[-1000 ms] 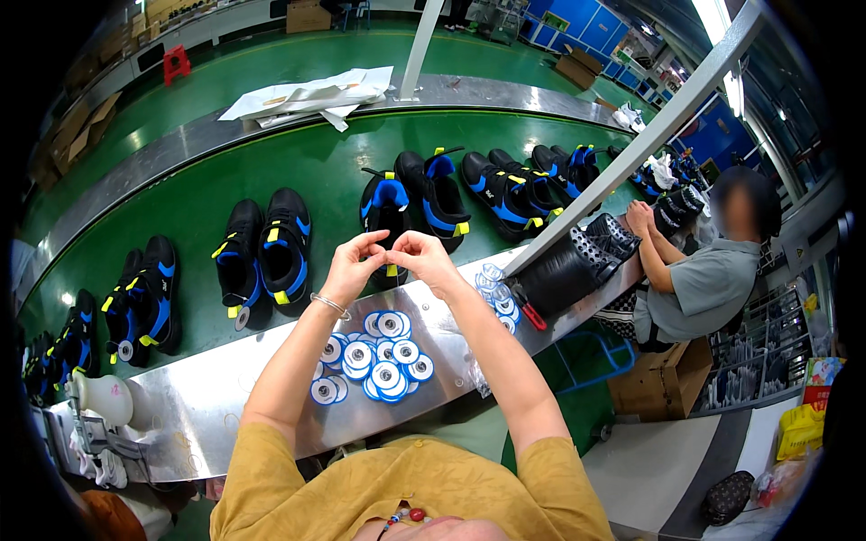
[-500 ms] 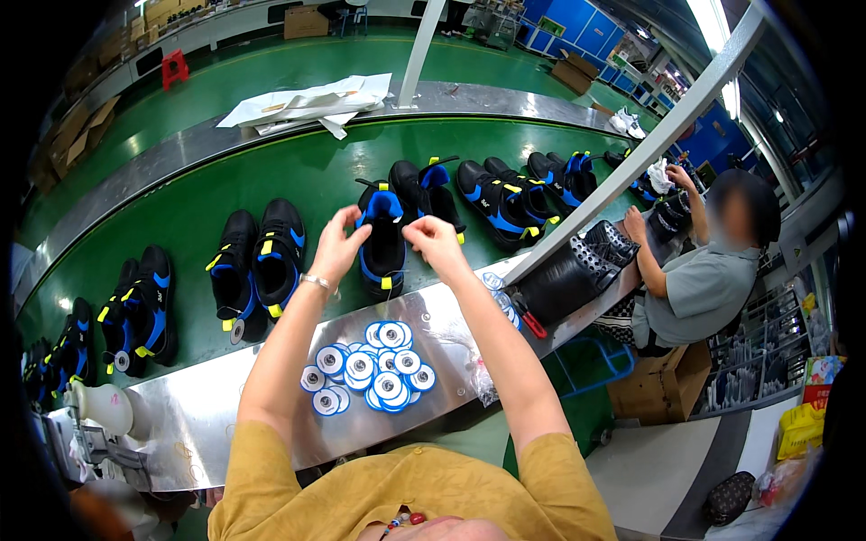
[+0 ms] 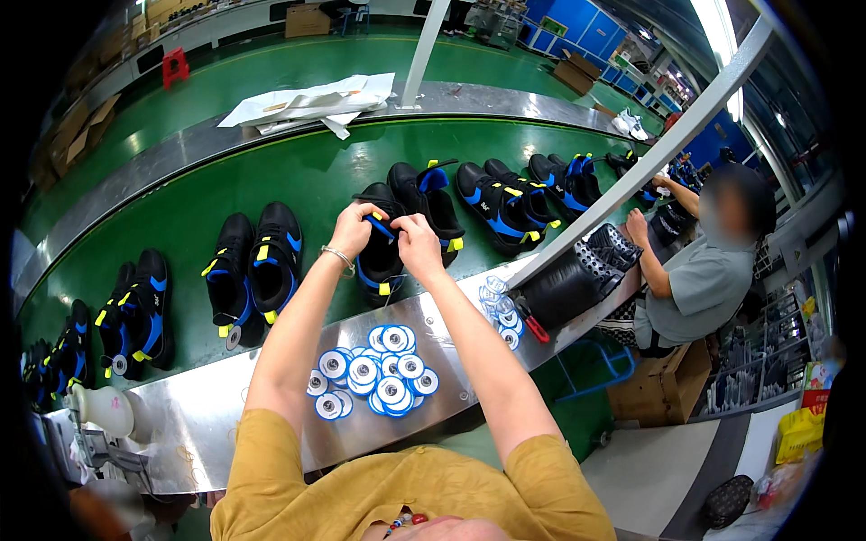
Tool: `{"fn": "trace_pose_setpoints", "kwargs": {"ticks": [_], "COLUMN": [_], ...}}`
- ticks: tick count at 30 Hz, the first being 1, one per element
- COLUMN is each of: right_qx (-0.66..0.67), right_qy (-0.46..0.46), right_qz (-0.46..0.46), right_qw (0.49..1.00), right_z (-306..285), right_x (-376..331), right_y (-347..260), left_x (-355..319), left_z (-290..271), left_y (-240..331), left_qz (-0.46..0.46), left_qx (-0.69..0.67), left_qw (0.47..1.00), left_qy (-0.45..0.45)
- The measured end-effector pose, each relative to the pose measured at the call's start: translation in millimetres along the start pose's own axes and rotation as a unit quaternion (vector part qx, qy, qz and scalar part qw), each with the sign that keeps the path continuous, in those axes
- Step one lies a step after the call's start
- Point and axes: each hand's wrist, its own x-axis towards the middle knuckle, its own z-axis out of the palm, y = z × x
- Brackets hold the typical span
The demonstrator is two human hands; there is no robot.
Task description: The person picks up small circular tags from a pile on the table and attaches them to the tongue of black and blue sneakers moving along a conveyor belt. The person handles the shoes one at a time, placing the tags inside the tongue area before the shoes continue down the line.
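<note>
In front of me on the green belt stands a black shoe [image 3: 377, 261] with blue lining and yellow tabs. My left hand [image 3: 353, 231] pinches the upper edge of its tongue or strap from the left. From the right, my right hand [image 3: 419, 246] has its fingers closed on the same part of the shoe; the fingertips partly hide what they grip. The shoe's mate [image 3: 432, 203] stands just beyond my right hand, its tongue raised. Nearer me, on the metal ledge [image 3: 225, 424], lies a heap of round white tags [image 3: 390, 389] with blue rims.
More black-and-blue shoes stand in pairs left [image 3: 254, 261] and right [image 3: 505, 198]. A slanting post [image 3: 631, 185] rises on the right, beside a black bag [image 3: 552, 287] and red-handled cutters [image 3: 536, 328]. A co-worker [image 3: 704, 257] sits beyond. White sheets [image 3: 316, 101] lie on the far rail.
Both hands have come closer together and closed on the shoe's upper part, pressing its blue lining down and inward. The co-worker's raised hand no longer shows the white wad.
</note>
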Motion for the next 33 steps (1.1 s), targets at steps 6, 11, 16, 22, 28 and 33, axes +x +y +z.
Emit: {"fn": "trace_pose_setpoints", "kwargs": {"ticks": [6,11,16,22,28,33], "right_qx": [-0.097,-0.096,-0.174,-0.213,-0.266,-0.297], "right_qy": [0.003,-0.043,-0.107,-0.176,-0.180,-0.122], "right_qz": [-0.089,-0.087,-0.095,-0.190,-0.233,-0.262], "right_qw": [0.991,0.991,0.974,0.942,0.918,0.910], "right_z": [-9,-1,10,-9,-5,22], "right_x": [7,26,38,30,17,-2], "right_y": [-11,-42,-37,-30,-35,-30], "left_x": [-26,-32,-38,-52,-61,-71], "left_z": [10,22,19,14,14,21], "left_y": [-17,-19,-16,-28,-26,-23], "left_qz": [-0.001,0.019,-0.020,0.000,0.020,-0.112], "left_qx": [0.037,0.041,0.024,-0.088,0.045,0.060], "left_qw": [0.988,0.981,0.988,0.979,0.987,0.978], "left_qy": [0.149,0.189,0.152,0.186,0.152,0.168]}}
